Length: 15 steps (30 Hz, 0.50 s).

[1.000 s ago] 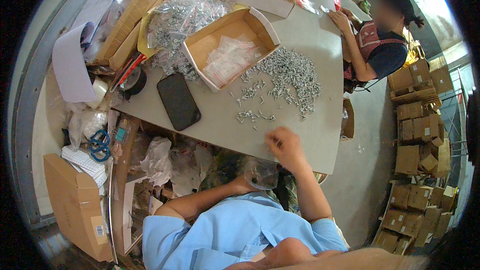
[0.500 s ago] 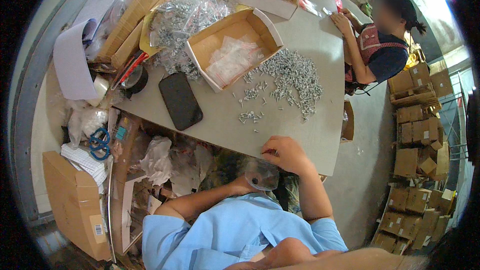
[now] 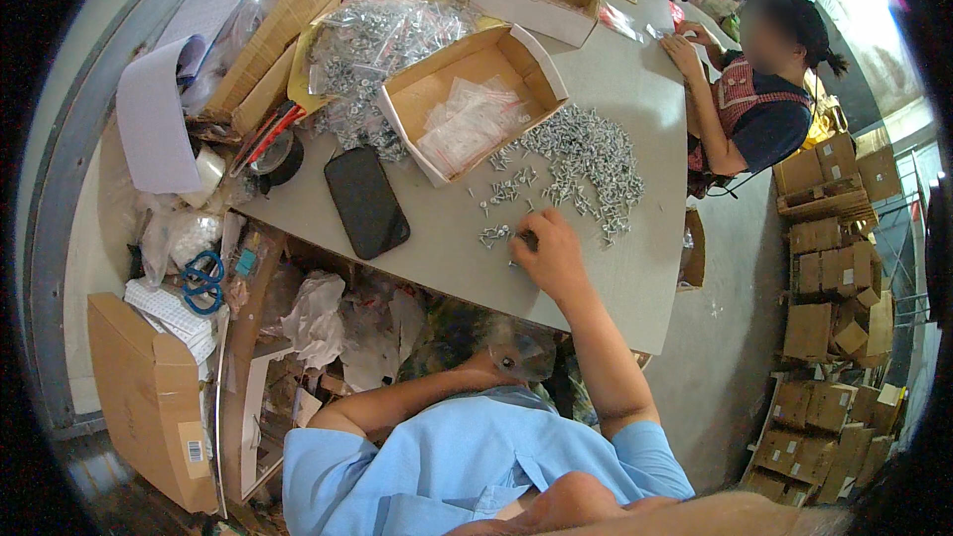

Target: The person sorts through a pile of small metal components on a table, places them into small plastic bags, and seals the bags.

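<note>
My right hand (image 3: pixel 548 250) is over the near edge of the loose screws, fingers curled down at a small scatter of screws (image 3: pixel 491 235); what lies between the fingertips is hidden. Beyond it spreads the main pile of silvery screws (image 3: pixel 596 164). Close to my body, below the table edge, my left hand (image 3: pixel 481 369) holds a clear plastic bag (image 3: pixel 528 352) with a small dark spot or piece in it. Its fingers are partly hidden by the bag. A white-edged cardboard box (image 3: pixel 427 94) holding small clear bags (image 3: pixel 467 124) stands behind the scatter.
A black phone (image 3: pixel 367 203) lies on the grey table (image 3: pixel 447 223) at the left. Filled screw bags (image 3: pixel 382 40) are heaped behind it, near a tape roll (image 3: pixel 281 159). Blue-handled scissors (image 3: pixel 203 283) hang over clutter. Another person (image 3: pixel 745 104) works at the right; stacked cartons (image 3: pixel 819 268) line the floor.
My right hand has moved forward from the table's near edge to the small scatter of screws. My left hand stays low with the plastic bag.
</note>
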### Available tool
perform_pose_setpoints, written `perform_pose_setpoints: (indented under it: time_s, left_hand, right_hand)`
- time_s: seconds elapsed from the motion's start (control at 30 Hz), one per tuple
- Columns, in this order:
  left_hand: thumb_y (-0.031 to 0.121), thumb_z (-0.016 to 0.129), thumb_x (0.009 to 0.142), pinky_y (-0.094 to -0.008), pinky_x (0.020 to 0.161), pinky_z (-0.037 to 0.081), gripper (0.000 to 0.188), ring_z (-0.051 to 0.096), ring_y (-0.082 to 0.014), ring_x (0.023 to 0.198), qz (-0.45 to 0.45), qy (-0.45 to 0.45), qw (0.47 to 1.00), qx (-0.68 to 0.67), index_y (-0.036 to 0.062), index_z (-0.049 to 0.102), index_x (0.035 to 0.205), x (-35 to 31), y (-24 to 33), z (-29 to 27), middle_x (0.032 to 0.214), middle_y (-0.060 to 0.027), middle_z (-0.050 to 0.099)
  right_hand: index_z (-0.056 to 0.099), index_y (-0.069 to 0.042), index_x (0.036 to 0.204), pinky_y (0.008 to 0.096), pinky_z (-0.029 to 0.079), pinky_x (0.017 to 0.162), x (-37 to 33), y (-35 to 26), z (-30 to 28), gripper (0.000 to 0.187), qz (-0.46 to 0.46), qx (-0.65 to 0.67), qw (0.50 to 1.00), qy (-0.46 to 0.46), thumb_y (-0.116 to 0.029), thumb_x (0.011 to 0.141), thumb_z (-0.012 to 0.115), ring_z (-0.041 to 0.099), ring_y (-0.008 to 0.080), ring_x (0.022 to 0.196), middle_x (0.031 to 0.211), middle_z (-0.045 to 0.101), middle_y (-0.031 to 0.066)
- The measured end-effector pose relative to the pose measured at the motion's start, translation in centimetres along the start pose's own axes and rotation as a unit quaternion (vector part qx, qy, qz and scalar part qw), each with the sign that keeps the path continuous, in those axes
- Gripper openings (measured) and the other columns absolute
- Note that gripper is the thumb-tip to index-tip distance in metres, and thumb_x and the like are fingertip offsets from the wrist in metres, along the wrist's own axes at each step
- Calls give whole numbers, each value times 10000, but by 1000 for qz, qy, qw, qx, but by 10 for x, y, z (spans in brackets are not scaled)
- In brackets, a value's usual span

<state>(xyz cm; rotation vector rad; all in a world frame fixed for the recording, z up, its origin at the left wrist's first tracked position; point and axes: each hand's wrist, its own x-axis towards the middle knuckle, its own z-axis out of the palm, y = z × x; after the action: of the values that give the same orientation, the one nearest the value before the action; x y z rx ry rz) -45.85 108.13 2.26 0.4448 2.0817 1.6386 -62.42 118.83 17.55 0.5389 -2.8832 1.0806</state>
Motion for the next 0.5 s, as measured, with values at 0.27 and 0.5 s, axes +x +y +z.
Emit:
perform_pose_setpoints:
  time_s: [0.27,0.5]
  left_hand:
    - [297,812,639,-355,809,450,443,580,-247,916,8,-23,997,-74,30,605,925,3,-27,10,959,-127,620]
    - [277,819,638,-338,771,453,418,573,-209,876,9,-39,994,-105,44,602,907,0,-26,8,921,-103,612]
  right_hand:
    - [613,-36,797,391,457,641,-8,8,0,108,-34,-22,998,41,-91,713,652,569,318,720,813,562,134]
    - [638,-45,805,371,465,645,-34,-4,-39,95,-92,-15,967,-237,-105,732,650,586,309,717,803,579,125]
